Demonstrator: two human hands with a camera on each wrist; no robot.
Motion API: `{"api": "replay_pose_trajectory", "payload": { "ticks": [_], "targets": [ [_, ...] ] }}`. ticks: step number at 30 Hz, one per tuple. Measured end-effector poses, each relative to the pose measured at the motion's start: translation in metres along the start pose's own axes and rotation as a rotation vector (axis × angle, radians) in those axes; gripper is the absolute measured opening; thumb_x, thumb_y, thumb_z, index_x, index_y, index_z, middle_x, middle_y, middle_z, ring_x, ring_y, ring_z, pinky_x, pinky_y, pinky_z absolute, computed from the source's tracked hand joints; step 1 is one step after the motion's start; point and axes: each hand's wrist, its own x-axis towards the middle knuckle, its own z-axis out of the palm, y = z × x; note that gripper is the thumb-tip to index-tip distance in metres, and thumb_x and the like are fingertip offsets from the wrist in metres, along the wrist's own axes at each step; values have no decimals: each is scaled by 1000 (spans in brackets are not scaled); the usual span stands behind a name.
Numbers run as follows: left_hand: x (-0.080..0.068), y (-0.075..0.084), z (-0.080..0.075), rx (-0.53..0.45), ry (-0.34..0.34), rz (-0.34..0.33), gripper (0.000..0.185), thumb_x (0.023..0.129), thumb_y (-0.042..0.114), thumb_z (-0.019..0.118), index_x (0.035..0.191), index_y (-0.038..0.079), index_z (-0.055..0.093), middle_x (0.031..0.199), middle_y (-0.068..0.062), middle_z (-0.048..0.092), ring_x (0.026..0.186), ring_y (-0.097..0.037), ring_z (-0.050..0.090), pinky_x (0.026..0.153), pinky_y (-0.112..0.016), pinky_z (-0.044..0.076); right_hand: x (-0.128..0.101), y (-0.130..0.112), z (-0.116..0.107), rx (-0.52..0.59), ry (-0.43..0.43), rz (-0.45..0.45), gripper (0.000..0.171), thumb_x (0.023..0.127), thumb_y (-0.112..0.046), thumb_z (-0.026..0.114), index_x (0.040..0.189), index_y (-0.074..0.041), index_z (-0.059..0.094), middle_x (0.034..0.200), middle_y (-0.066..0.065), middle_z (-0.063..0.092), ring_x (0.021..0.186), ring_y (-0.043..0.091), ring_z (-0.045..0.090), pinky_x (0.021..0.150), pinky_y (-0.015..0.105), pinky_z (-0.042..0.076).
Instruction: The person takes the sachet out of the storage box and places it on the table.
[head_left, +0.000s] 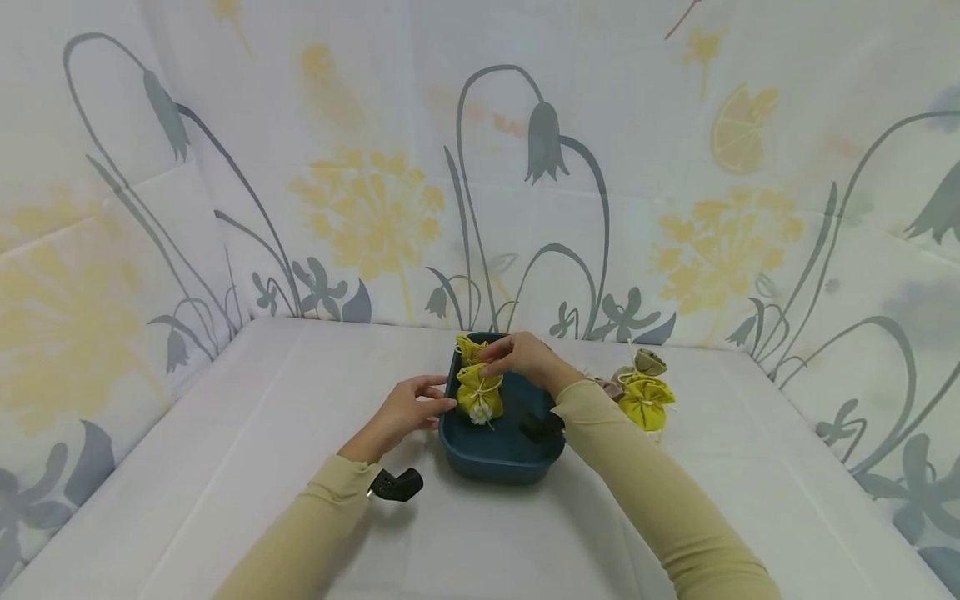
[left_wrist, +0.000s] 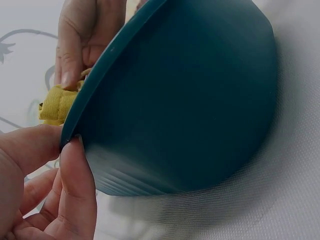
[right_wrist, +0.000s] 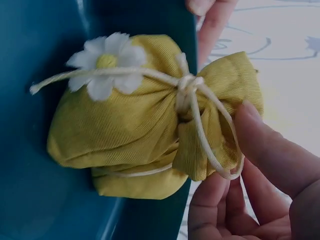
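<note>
In the grip of the right hand (head_left: 527, 358): a yellow cloth pouch (right_wrist: 115, 125) with a white daisy (right_wrist: 102, 65) on it. Pinched by its frilly top, thumb on one side, bent fingers on the other. Tied round the neck with cream string (right_wrist: 187, 85), with a loop hanging by the thumb and one loose end lying across the daisy. Inside a dark blue tub (head_left: 491, 468), over by the left wall, frilly top up and daisy low down. Hard to tell: touching the tub's floor or just above it.

Close behind, also in the tub: a second yellow pouch (head_left: 471, 346), partly hidden by the first one.

At the tub's left edge: the left hand (head_left: 408, 412), with its grip pinching the thin rim between thumb and fingertip. Round corners on the tub, and smooth, shiny walls.

Outside the tub, past the right arm: a little bunch of more pouches. At the front, a third yellow pouch (head_left: 647, 404); behind it, a tan pouch (head_left: 649, 362); to the left, a pinkish pouch (head_left: 609, 388), partly hidden by the sleeve.

Under it all, a white surface (head_left: 262, 442). On both arms, long pale yellow sleeves (head_left: 645, 492). By each wrist, a small black gadget (head_left: 397, 483). At the back, a white curtain (head_left: 390, 100) with gray bell flowers and puffy yellow ones.
</note>
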Motion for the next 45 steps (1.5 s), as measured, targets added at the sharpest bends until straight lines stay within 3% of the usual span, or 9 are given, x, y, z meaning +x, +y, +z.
{"api": "replay_pose_trajectory", "payload": {
  "ticks": [8, 16, 38, 45],
  "targets": [
    [-2, 0, 0, -8, -7, 8, 52, 85, 15, 69, 133, 8, 51, 110, -14, 54, 73, -18, 60, 65, -29, 54, -5, 4, 0, -79, 17, 7, 20, 83, -8, 70, 100, 1, 71, 95, 7, 67, 93, 21, 60, 93, 44, 43],
    [-1, 0, -1, -17, -8, 8, 53, 85, 15, 70, 133, 8, 50, 110, -14, 53, 73, -18, 60, 65, -28, 54, -7, 8, -2, -37, 66, -8, 14, 84, -3, 68, 97, 0, 71, 91, 6, 67, 84, 19, 62, 87, 40, 47],
    [-2, 0, 1, -18, -4, 22, 52, 85, 13, 69, 133, 7, 50, 110, -14, 53, 71, -18, 59, 64, -28, 54, -51, -14, -2, -6, 162, -59, 14, 87, -10, 66, 98, -4, 70, 91, 4, 66, 85, 18, 60, 83, 38, 48],
    [-3, 1, -1, -32, -18, 31, 51, 86, 13, 68, 134, 6, 50, 110, -14, 54, 74, -18, 60, 65, -29, 54, -66, -20, -1, 49, 196, -93, 14, 88, -10, 65, 100, -3, 69, 92, 5, 66, 86, 19, 60, 82, 37, 48]
  ]
}}
